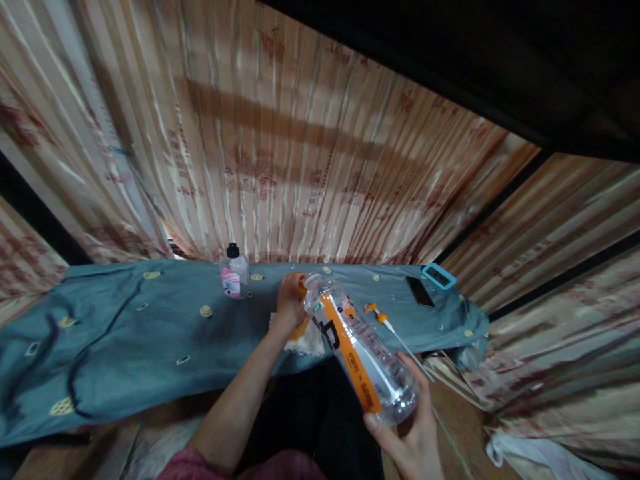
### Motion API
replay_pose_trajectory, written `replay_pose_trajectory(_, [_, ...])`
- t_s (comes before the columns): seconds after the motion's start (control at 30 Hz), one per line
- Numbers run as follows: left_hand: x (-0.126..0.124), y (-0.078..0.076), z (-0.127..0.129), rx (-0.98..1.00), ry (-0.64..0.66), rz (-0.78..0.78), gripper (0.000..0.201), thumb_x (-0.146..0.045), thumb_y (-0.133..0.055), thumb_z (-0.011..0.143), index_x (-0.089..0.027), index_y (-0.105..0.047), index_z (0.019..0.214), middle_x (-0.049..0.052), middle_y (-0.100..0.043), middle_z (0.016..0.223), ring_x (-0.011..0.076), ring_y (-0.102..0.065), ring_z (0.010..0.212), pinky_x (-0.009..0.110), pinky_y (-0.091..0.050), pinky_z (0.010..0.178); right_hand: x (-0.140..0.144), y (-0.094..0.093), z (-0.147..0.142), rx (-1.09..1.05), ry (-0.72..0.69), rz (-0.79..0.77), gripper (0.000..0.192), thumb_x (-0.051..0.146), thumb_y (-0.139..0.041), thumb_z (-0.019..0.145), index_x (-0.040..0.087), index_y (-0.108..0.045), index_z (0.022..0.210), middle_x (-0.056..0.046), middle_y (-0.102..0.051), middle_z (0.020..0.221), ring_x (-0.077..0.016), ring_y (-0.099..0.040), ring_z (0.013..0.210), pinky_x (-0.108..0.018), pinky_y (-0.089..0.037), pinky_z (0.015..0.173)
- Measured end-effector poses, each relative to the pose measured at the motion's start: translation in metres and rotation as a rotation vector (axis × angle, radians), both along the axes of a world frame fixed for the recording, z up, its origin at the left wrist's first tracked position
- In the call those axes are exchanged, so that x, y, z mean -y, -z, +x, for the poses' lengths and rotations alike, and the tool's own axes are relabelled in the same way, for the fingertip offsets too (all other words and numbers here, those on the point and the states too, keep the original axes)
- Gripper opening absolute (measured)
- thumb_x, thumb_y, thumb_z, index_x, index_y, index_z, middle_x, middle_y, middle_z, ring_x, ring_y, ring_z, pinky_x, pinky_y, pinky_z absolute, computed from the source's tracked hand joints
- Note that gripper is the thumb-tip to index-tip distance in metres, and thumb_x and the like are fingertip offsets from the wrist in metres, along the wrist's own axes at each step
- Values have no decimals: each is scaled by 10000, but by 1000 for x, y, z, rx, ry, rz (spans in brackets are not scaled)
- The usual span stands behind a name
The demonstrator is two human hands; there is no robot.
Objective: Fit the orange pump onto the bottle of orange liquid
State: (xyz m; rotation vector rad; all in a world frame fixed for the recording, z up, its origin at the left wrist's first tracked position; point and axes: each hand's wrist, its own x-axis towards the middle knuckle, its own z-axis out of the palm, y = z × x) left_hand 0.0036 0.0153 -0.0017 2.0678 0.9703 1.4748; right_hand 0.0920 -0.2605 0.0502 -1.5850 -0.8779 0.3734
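A large clear plastic bottle (367, 357) with an orange and white label is tilted, its neck toward the upper left and its base toward me. My right hand (407, 427) grips it around the base. At the bottle's mouth, my left hand (291, 300) is closed around an orange item (302, 287), mostly hidden by the fingers. More orange shows below that hand, over a white cloth (307, 341); I cannot tell whether it is the same item. To the right of the bottle lies an orange pump top (381, 317) with a long white tube.
A small clear bottle (234, 273) with a black cap and pink label stands at the back left of the blue-green patterned cloth (165, 320). A black phone (420, 291) and a light-blue-framed device (439, 275) lie at the right. Curtains (300, 167) hang behind.
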Motion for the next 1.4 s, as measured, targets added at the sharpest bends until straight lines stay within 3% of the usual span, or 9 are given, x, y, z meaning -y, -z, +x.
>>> replay_pose_trajectory(0.33, [-1,1,-2,-6,22,-32,96,-278,-578,807,-232,-592,891,72,-680,929,274,-631,898,429,-508,828,8,26,21,84,-91,-15,863,482,-811,719,316,-347,1428,-88,-395,1496,-280,-524,1270,-324,-475,976])
replay_pose_trajectory(0.47, [0,-1,-2,4,27,-23,88,-286,-569,824,-232,-600,886,72,-682,922,274,-634,902,439,-516,841,5,18,14,85,-91,2,844,499,-810,717,320,-355,1405,-76,-404,1472,-241,-556,1225,-291,-484,947])
replay_pose_trajectory(0.53, [1,-1,-2,6,24,-25,85,-288,-569,826,-231,-601,881,75,-682,918,276,-634,898,444,-518,841,1,10,4,24,-7,7,848,578,-790,706,297,-377,1390,-74,-417,1462,-250,-504,1280,-304,-433,1006])
replay_pose_trajectory(0.67, [0,0,-1,2,12,-31,107,-299,-554,832,-221,-598,890,92,-683,927,288,-628,902,463,-512,839,-3,-3,-10,-23,33,7,895,646,-784,667,257,-387,1368,-92,-433,1440,-276,-428,1336,-331,-362,1054])
replay_pose_trajectory(0.83, [-1,2,0,4,10,-34,116,-313,-559,822,-227,-594,891,82,-678,925,285,-629,898,465,-510,840,3,13,6,47,14,-4,867,611,-770,706,266,-373,1394,-107,-411,1473,-317,-420,1350,-389,-361,1073])
replay_pose_trajectory(0.97, [-1,2,0,13,10,-20,106,-312,-558,830,-234,-599,888,83,-683,925,278,-631,897,448,-511,829,9,28,24,157,-111,-42,855,472,-795,741,313,-320,1434,-100,-378,1494,-291,-487,1303,-352,-457,988])
replay_pose_trajectory(1.17, [-1,3,1,25,18,-8,157,-368,-537,862,-223,-598,873,90,-677,905,276,-626,870,448,-508,812,5,14,7,43,13,-17,846,577,-780,712,294,-372,1397,-94,-418,1464,-302,-464,1311,-362,-431,1002])
replay_pose_trajectory(1.4, [-1,-2,-4,21,82,-29,145,-355,-539,841,-231,-595,891,91,-669,922,285,-622,889,459,-504,839,9,19,18,176,-91,-29,813,446,-798,754,320,-350,1421,-93,-414,1471,-252,-553,1250,-312,-515,950])
